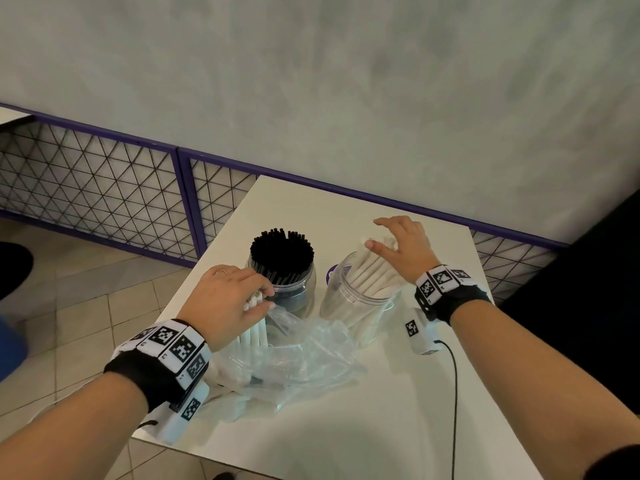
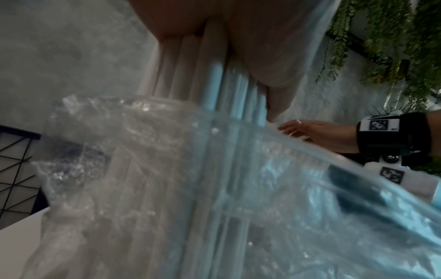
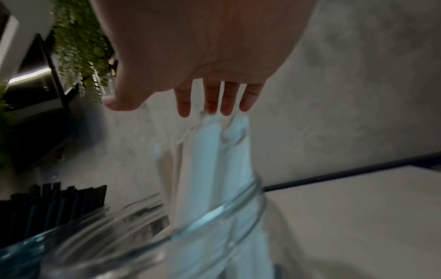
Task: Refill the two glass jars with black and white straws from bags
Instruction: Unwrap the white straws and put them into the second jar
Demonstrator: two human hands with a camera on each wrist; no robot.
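Observation:
Two glass jars stand on the white table (image 1: 346,427). The left jar (image 1: 294,289) is packed with black straws (image 1: 281,251). The right jar (image 1: 360,306) holds several white straws (image 1: 372,271) that lean to the right. My left hand (image 1: 228,299) grips a bunch of white straws (image 1: 254,327) that stands upright in a crumpled clear plastic bag (image 1: 304,355). In the left wrist view my fingers wrap the white straws (image 2: 210,66) above the bag (image 2: 167,188). My right hand (image 1: 401,247) hovers spread over the tips of the white straws (image 3: 214,151) in the jar (image 3: 214,217), holding nothing.
A purple-framed wire mesh fence (image 1: 104,188) runs behind the table against a grey wall. A black cable (image 1: 455,393) trails over the table's right side. The table's left edge drops to a tiled floor (image 1: 86,306). Hanging green plants (image 2: 393,37) show in the wrist views.

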